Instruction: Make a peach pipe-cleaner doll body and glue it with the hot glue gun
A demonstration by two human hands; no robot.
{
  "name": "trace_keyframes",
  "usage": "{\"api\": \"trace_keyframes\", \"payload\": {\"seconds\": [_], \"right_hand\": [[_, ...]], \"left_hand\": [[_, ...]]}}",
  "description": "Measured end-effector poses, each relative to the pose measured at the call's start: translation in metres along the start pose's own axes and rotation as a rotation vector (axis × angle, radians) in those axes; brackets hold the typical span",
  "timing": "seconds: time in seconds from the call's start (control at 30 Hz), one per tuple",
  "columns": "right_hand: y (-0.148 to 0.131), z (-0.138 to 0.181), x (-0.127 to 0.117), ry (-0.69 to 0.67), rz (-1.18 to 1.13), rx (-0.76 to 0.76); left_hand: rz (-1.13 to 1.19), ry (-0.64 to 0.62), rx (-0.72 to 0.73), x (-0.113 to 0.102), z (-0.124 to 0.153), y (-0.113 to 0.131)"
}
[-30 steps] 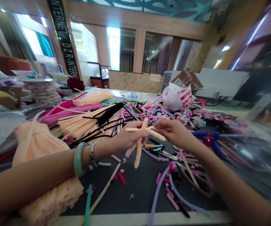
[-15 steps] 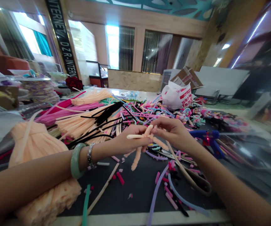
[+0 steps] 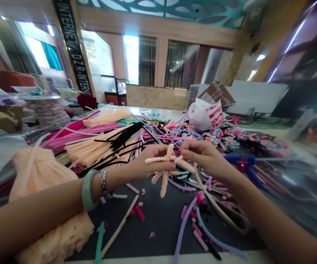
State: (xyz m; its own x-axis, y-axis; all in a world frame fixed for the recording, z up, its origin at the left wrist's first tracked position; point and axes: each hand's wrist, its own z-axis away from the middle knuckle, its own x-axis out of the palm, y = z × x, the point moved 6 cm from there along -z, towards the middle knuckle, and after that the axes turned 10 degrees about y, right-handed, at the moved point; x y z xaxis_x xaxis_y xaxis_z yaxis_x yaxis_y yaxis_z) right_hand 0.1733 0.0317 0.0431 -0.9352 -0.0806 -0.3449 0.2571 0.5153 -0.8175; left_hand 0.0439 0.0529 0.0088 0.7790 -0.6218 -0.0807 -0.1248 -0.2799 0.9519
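a: what's the surface looking like?

b: a dark work table (image 3: 158,227) is carrying a heavy scatter of cut chenille stems (image 3: 140,212) in pink, lilac and teal. a bundle of peach chenille stems (image 3: 92,154) is fanning out across it, with black chenille stems (image 3: 122,137) lying over them. a blue hot glue gun (image 3: 243,165) is lying off to the right with its red light glowing, and a white plastic bag (image 3: 205,115) is sitting at the far end.

a: and the room?

b: tall windows (image 3: 139,60) are letting in bright daylight, a black banner (image 3: 72,44) printed with "internet" is hanging at the left, and a cardboard box (image 3: 216,93) is sitting behind the bag.

a: how are the hands gripping?

b: both are closed in tight pinches, with neither one open. the left hand (image 3: 153,163), wearing a jade bangle (image 3: 88,190) and a silver bracelet (image 3: 105,185), is pinching a twisted peach chenille piece (image 3: 162,185) at its middle. the right hand (image 3: 205,156) is gripping a strand of the same piece between its fingertips.

a: where's the piece?

b: it's hanging between the two hands above the table, with its lower strands dangling clear of the surface.
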Motion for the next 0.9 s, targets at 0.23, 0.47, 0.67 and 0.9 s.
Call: {"api": "trace_keyframes", "payload": {"seconds": [0.23,0.47,0.67,0.9], "right_hand": [[0.002,0.002,0.009,-0.073,-0.079,0.095],[0.005,0.001,0.008,-0.058,-0.099,0.108],[0.011,0.003,0.014,-0.054,-0.151,0.118],[0.017,0.005,0.019,-0.061,-0.208,0.18]], "left_hand": [[-0.066,-0.008,0.038,0.0,-0.001,0.002],[-0.024,-0.017,0.008,0.0,0.0,0.001],[-0.046,-0.047,-0.001,0.003,0.003,0.002],[-0.062,-0.046,0.038,0.003,0.004,0.004]]}}
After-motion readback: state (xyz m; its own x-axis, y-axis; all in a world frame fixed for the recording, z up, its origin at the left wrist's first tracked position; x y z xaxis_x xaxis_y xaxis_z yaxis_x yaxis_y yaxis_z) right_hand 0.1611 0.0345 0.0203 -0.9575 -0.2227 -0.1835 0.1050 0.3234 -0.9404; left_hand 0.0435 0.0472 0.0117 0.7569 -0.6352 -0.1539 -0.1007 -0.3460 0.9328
